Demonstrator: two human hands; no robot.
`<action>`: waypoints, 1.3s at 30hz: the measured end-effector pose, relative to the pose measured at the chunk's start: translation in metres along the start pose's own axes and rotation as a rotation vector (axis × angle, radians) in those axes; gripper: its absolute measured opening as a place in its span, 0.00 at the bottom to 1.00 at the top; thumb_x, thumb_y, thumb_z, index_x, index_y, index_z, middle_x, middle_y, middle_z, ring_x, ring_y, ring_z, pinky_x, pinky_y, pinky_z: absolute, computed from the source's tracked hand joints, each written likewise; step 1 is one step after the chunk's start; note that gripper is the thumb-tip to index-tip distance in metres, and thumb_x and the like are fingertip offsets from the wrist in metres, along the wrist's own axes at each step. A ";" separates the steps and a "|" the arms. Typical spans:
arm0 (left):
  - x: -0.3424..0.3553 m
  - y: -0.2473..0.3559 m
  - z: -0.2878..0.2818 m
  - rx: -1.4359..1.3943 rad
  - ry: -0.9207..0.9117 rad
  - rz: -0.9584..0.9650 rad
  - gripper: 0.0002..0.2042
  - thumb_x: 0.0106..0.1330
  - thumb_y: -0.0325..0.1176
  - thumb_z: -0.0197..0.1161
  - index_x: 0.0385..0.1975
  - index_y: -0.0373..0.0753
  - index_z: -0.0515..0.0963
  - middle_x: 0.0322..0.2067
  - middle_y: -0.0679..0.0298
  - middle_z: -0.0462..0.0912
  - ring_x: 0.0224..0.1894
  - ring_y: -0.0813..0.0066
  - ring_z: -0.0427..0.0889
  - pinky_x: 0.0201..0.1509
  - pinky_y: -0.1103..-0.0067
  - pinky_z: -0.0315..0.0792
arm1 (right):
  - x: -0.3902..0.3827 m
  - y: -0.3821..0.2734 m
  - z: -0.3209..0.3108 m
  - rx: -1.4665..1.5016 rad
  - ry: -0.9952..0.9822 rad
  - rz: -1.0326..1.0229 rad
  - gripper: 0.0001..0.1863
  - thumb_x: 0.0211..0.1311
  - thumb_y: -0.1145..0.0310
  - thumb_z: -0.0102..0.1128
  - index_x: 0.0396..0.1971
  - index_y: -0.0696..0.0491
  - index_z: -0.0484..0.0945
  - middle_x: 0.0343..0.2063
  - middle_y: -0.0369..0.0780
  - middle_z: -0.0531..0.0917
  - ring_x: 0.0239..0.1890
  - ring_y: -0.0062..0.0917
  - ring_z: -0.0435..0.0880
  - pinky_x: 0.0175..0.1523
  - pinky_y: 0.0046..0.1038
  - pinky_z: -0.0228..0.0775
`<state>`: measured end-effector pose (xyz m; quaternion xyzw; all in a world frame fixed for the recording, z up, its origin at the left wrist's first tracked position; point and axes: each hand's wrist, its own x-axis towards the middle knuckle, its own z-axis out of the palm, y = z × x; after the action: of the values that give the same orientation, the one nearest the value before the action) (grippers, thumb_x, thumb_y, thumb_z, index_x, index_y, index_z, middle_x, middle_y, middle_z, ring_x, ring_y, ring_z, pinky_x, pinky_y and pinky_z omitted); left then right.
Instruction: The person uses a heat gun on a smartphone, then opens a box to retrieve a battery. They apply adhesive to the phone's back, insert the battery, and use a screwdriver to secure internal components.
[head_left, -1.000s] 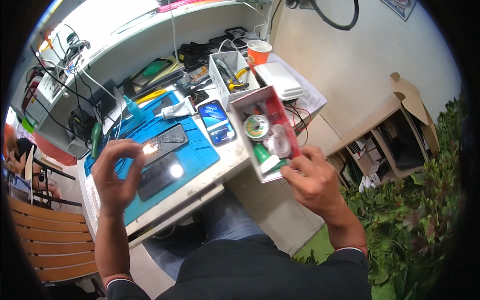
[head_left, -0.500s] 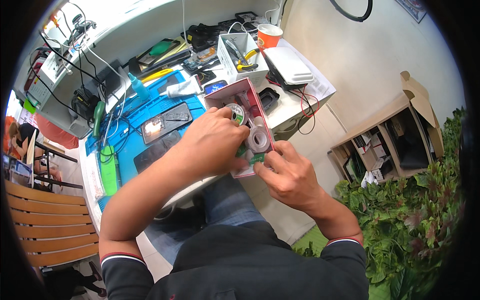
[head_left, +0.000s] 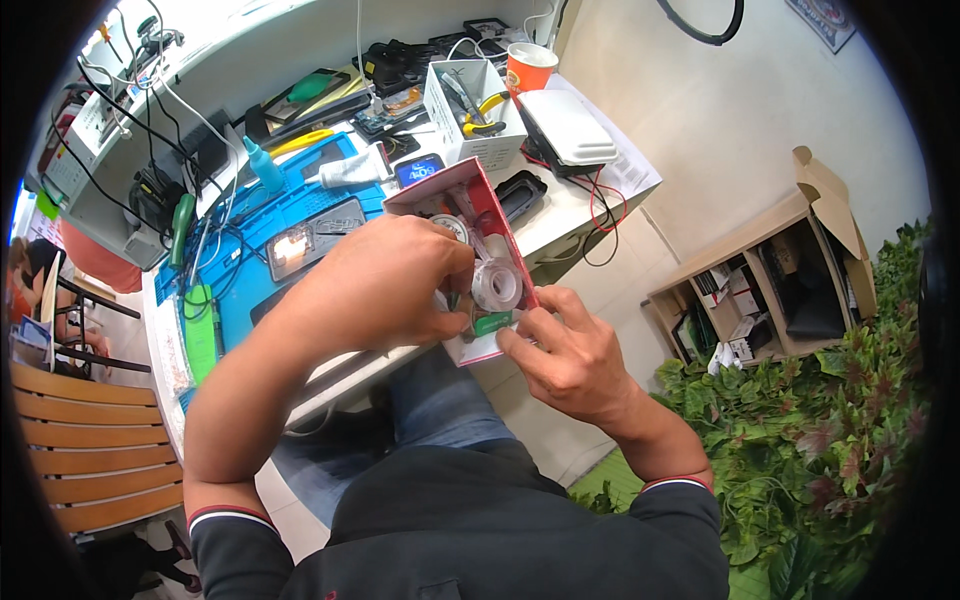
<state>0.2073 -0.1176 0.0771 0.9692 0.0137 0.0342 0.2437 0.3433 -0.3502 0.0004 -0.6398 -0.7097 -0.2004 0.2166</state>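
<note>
Reaching, left fingers now inside box

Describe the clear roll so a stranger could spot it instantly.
By the white workbench, find the red-lined box in the right hand. Inside, just right of the left hand, lies the clear roll: a translucent ring with a hollow centre, unlike the green item beside it.

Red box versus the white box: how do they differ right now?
The right hand holds the red box; the white box stands on the desk. The left hand reaches into the red box; no hand is in the white box. The red box contains a clear roll; the white box, pliers. Both are open-topped.
</note>
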 end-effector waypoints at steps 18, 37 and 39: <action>-0.085 -0.057 -0.028 -1.055 0.635 -0.120 0.22 0.73 0.34 0.75 0.60 0.29 0.78 0.41 0.62 0.82 0.35 0.80 0.82 0.38 0.82 0.79 | -0.023 0.040 -0.052 -0.136 0.101 0.243 0.21 0.44 0.79 0.78 0.43 0.48 0.92 0.37 0.36 0.86 0.51 0.40 0.84 0.50 0.39 0.83; -0.269 -0.107 0.013 -0.956 0.896 -0.611 0.12 0.66 0.28 0.81 0.39 0.35 0.81 0.37 0.54 0.91 0.36 0.72 0.89 0.40 0.76 0.83 | -0.039 0.378 0.015 -0.119 0.035 0.654 0.17 0.54 0.77 0.83 0.44 0.60 0.89 0.41 0.44 0.88 0.48 0.41 0.83 0.54 0.41 0.79; -0.275 -0.106 0.018 -0.984 0.892 -0.682 0.14 0.65 0.29 0.82 0.44 0.34 0.82 0.37 0.56 0.90 0.38 0.71 0.92 0.43 0.75 0.85 | -0.036 0.382 0.024 -0.094 0.014 0.683 0.16 0.56 0.78 0.82 0.46 0.60 0.89 0.41 0.44 0.87 0.48 0.38 0.84 0.53 0.38 0.80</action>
<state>-0.0669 -0.0446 -0.0050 0.5844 0.3940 0.3490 0.6176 0.7256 -0.3272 -0.0369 -0.8484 -0.4428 -0.1533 0.2463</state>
